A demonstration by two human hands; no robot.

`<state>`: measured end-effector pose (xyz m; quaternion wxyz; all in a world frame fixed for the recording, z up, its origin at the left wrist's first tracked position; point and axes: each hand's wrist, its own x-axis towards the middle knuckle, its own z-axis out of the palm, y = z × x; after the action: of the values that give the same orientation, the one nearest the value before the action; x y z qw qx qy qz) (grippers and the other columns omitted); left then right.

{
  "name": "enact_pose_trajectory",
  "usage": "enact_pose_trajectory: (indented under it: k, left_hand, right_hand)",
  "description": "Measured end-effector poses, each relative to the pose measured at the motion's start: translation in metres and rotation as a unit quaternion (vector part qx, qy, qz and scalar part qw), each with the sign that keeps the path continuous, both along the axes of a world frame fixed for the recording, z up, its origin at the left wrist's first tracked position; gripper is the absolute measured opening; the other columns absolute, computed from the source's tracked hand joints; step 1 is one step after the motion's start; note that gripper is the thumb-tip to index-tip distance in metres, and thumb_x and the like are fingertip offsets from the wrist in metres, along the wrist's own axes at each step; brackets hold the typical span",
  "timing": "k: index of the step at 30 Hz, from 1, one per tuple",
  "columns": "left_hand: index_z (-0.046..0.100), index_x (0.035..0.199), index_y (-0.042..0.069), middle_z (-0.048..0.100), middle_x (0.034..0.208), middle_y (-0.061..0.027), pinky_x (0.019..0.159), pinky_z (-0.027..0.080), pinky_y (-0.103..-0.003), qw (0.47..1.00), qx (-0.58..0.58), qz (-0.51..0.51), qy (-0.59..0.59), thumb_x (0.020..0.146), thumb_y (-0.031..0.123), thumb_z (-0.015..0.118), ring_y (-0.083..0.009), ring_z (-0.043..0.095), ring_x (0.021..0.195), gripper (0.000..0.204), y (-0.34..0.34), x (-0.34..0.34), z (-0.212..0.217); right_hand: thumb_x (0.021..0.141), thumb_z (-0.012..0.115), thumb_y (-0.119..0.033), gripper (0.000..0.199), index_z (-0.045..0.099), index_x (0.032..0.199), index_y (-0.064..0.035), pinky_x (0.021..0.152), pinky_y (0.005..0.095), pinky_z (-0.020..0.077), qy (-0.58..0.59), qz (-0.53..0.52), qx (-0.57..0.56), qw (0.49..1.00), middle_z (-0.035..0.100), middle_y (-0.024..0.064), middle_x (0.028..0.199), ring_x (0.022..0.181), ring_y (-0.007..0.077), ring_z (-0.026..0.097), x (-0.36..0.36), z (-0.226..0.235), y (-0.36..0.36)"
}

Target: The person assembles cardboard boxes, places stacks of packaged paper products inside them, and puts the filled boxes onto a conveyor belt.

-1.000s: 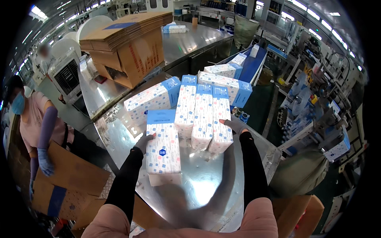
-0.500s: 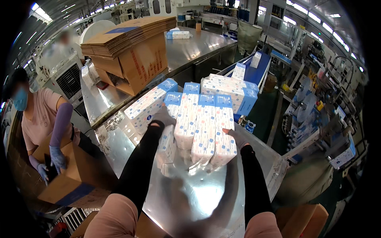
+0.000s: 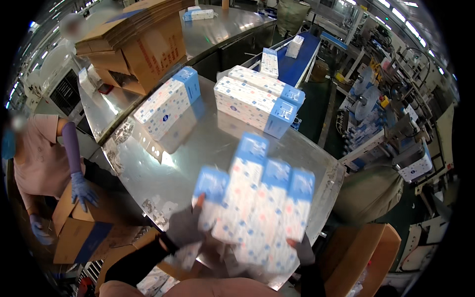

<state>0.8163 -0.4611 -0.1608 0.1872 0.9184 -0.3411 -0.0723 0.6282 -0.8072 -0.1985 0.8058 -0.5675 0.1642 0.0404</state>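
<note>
A row of several tissue packs (image 3: 242, 198), white with dotted flower print and blue ends, is squeezed between my two hands. It is tilted, blurred by motion, and close to the near edge of the metal table (image 3: 198, 143). My left hand (image 3: 185, 226), in a grey fingerless glove, presses the left pack's side with its thumb showing on top. At the right end of the row, my right hand (image 3: 303, 249) grips the outer pack, its fingers partly hidden. Farther off, a tissue pack (image 3: 166, 104) stands at the left and a pair of packs (image 3: 257, 99) lies at the far edge.
A blue conveyor belt (image 3: 302, 62) bears more packs toward the table. Folded cartons (image 3: 123, 29) are stacked on a carton at the back left. Open cartons stand below: one (image 3: 366, 257) at right, one holding packs (image 3: 153, 281) near my left forearm. A co-worker (image 3: 42, 153) handles another carton (image 3: 94, 227).
Both my hands have drawn the row of tissue packs from mid-table toward me, to the near edge. My view has shifted downward. The co-worker's hands have moved on their carton.
</note>
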Motion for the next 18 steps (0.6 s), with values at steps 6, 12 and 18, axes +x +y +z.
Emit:
enact_pose_trajectory:
  k: [6, 12, 18]
  left_hand:
    - [0.015, 0.15, -0.006, 0.059, 0.09, -0.0166, 0.066, 0.051, -0.042, 0.998, -0.047, 0.01, -0.05, 0.067, 0.034, 0.078, -0.0335, 0.063, 0.074, 0.111, -0.051, 0.009, 0.011]
    - [0.025, 0.146, -0.004, 0.058, 0.111, -0.0184, 0.085, 0.049, -0.043, 0.992, -0.072, 0.089, 0.045, 0.075, 0.034, 0.075, -0.0348, 0.059, 0.097, 0.094, -0.001, 0.09, 0.014]
    - [0.033, 0.143, -0.001, 0.046, 0.133, -0.0198, 0.109, 0.03, -0.046, 0.98, 0.04, -0.032, -0.194, 0.072, 0.034, 0.078, -0.0356, 0.038, 0.131, 0.092, -0.027, 0.163, 0.049]
  right_hand:
    - [0.087, 0.07, -0.036, 0.08, 0.03, 0.144, 0.0041, 0.102, 0.0352, 0.0417, 0.321, 0.232, -0.407, 0.823, 0.058, 0.0212, 0.127, 0.121, 0.0282, 0.054, -0.01, 0.064, -0.037]
    - [0.086, 0.063, -0.043, 0.065, 0.045, 0.136, -0.0043, 0.102, 0.0469, 0.0351, -0.26, 0.032, -0.771, 0.58, 0.051, 0.0189, 0.13, 0.122, 0.0363, 0.047, 0.258, 0.117, -0.115]
    - [0.074, 0.066, -0.068, 0.09, 0.054, 0.132, -0.0012, 0.099, 0.0416, 0.0435, 0.057, 0.084, -0.737, 0.668, 0.061, 0.0204, 0.127, 0.118, 0.0337, 0.058, 0.481, 0.049, -0.131]
